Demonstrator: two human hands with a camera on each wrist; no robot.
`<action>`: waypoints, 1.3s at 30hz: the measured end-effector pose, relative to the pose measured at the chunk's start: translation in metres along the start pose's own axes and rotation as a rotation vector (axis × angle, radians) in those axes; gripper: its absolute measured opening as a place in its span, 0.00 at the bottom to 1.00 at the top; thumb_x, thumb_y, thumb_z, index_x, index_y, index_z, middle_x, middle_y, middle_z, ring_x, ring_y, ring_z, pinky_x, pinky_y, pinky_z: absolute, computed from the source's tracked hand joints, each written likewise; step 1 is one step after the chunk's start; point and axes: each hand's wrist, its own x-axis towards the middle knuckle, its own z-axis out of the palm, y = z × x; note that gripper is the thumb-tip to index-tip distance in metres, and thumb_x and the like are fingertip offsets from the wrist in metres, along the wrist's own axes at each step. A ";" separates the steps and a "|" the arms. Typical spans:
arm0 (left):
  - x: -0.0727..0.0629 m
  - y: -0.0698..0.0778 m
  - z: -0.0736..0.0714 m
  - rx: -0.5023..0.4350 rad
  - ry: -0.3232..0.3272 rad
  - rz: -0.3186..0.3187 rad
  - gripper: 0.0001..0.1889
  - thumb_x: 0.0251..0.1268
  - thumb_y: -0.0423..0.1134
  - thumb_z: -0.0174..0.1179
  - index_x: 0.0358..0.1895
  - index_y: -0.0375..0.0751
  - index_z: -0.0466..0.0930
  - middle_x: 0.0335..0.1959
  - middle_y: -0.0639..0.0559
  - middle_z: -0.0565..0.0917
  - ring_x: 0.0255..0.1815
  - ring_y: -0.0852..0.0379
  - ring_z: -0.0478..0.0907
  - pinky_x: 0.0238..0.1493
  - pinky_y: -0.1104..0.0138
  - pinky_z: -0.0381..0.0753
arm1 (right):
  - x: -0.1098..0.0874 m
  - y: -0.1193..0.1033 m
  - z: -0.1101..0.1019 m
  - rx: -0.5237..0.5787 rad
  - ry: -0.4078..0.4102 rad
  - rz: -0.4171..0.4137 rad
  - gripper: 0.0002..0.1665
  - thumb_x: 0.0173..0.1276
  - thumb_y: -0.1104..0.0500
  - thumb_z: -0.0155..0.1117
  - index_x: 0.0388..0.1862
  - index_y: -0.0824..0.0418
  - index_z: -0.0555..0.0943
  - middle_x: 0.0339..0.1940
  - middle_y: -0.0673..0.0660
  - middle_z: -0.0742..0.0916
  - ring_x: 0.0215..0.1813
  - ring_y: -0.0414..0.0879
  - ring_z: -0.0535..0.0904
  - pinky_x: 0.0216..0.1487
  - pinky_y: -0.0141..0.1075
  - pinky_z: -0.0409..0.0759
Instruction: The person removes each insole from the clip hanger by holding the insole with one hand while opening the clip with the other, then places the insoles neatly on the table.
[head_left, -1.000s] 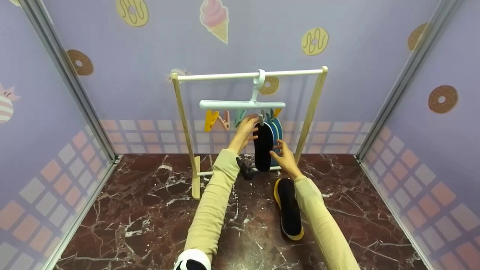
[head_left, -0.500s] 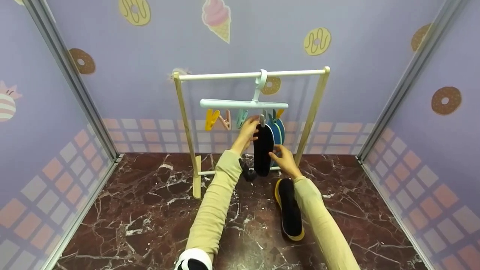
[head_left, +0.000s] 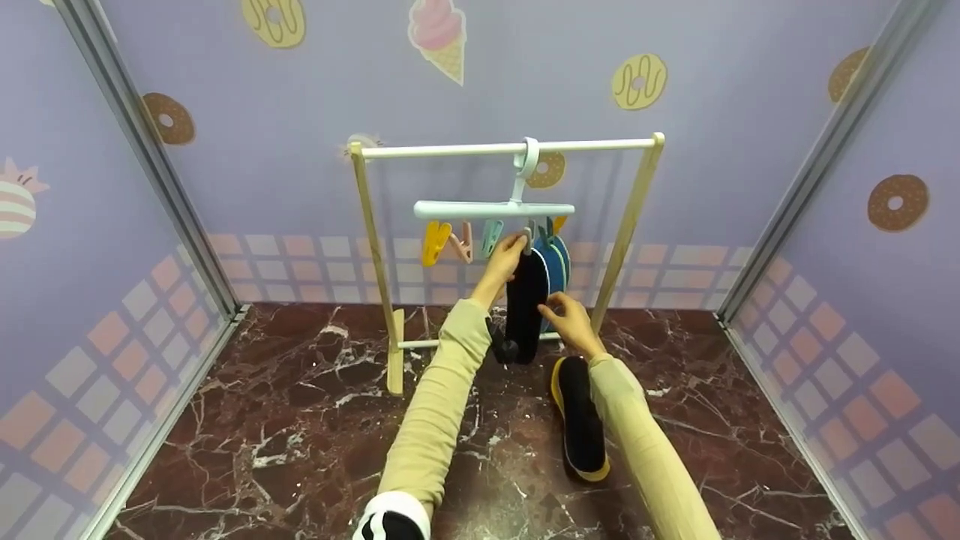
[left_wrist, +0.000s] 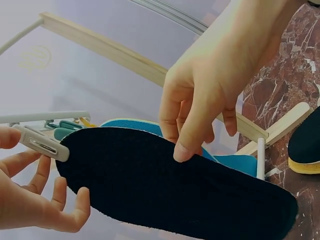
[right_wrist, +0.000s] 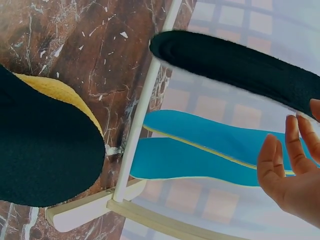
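Note:
A black insole (head_left: 526,307) with a pale edge hangs from a grey clothespin (left_wrist: 42,143) under the white hanger (head_left: 491,210). My left hand (head_left: 506,257) pinches that clothespin between thumb and forefinger, its other fingers spread beside the insole. Lower down, my right hand (head_left: 568,319) pinches the insole's right edge; in the left wrist view its thumb lies on the front face. Behind hang blue insoles (right_wrist: 200,131) with yellow-green edges, near a dark green clothespin (left_wrist: 72,125). On the floor to the right lies another black insole (head_left: 581,416) with a yellow underside.
The hanger hooks over the top rail (head_left: 442,151) of a wood-legged rack (head_left: 634,217). Left along its bar hang a yellow clothespin (head_left: 436,242), a pink clothespin (head_left: 463,244) and a mint clothespin (head_left: 492,236). Patterned walls enclose the marble-look floor (head_left: 300,420).
My right hand has gone from spread fingers beside the black insole to pinching its edge. The insole's lower end sits lower. The hanger has shifted slightly, its clothespins swinging a little.

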 end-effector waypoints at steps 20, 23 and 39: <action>0.152 -0.104 0.010 0.102 0.119 0.275 0.23 0.48 0.73 0.43 0.39 0.65 0.74 0.34 0.61 0.78 0.40 0.64 0.73 0.47 0.68 0.71 | -0.004 -0.004 -0.002 0.086 -0.010 -0.021 0.08 0.58 0.62 0.61 0.30 0.67 0.75 0.33 0.63 0.83 0.41 0.56 0.80 0.46 0.45 0.77; 0.173 -0.118 0.014 0.091 0.134 0.264 0.22 0.50 0.72 0.42 0.41 0.67 0.72 0.36 0.60 0.77 0.39 0.62 0.73 0.45 0.68 0.72 | -0.005 -0.005 -0.003 0.090 -0.006 -0.021 0.08 0.57 0.62 0.61 0.30 0.67 0.75 0.32 0.64 0.84 0.40 0.57 0.81 0.46 0.47 0.77; 0.091 -0.049 0.019 0.001 0.091 0.243 0.23 0.59 0.65 0.41 0.55 0.65 0.69 0.53 0.62 0.76 0.55 0.64 0.71 0.56 0.69 0.69 | -0.010 -0.004 -0.005 0.055 0.012 -0.037 0.07 0.54 0.65 0.63 0.30 0.67 0.75 0.31 0.64 0.84 0.37 0.56 0.81 0.41 0.45 0.78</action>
